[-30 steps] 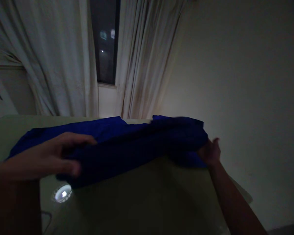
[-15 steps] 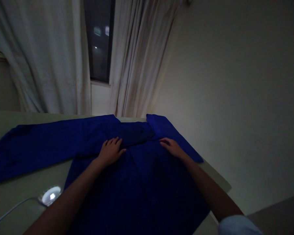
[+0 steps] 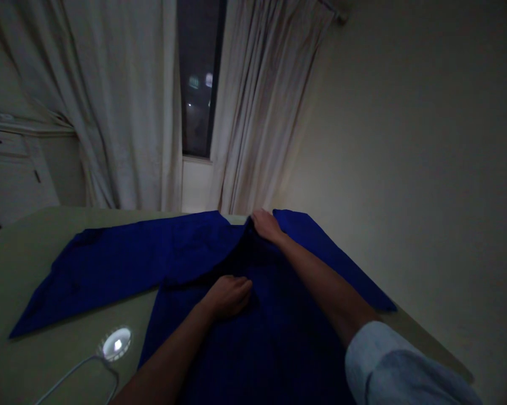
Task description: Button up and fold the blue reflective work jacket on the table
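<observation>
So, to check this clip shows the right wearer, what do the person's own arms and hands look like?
The left hand and the right hand are bare, with no gloves. The right forearm runs back into a loose, pale blue shirt sleeve; the left forearm is bare as far as the view shows, with no sleeve visible.

Logging remotely: shirt (image 3: 253,349) lying spread on table (image 3: 30,247), under my left hand (image 3: 227,297) and right hand (image 3: 267,226); one sleeve (image 3: 122,270) stretching left of my left fingers, other sleeve (image 3: 333,253) running right of my right fingers; corded round lamp (image 3: 117,344) sitting front-left of the left fingers; curtained window (image 3: 198,84) standing behind the right fingers.
</observation>
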The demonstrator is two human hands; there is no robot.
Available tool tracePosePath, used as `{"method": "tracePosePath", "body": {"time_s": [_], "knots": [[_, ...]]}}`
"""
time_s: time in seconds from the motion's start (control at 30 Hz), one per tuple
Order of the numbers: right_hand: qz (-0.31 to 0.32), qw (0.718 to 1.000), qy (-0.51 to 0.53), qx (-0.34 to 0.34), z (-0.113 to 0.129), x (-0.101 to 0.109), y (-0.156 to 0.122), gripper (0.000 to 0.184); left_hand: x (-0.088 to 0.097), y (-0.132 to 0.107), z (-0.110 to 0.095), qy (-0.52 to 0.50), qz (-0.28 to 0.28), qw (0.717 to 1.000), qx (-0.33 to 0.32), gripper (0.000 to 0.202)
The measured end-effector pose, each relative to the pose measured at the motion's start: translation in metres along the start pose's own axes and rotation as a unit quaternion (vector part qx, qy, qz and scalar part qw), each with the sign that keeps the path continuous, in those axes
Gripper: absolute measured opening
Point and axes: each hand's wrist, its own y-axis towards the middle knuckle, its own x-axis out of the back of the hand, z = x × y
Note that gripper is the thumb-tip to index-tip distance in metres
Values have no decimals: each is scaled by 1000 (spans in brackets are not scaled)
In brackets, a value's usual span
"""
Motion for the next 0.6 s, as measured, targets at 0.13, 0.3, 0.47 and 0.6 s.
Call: {"method": "tracePosePath", "body": {"time_s": [0.13,0.3,0.47,0.6], "knots": [[-3,973,164,162,71,-26,67,46,-3,-3,-3,-11,21,1000,-18,17],[92,978,117,144,54,-80,24,74,4,-6,0,-17,24,999,26,17],[97,995,-31,-22,-7,-102,-43,27,5,-7,1,-19,19,998,50,21],[-30,996,-17,-87,-22,-28,-32,24,3,-8,3,-26,16,997,66,24]]}}
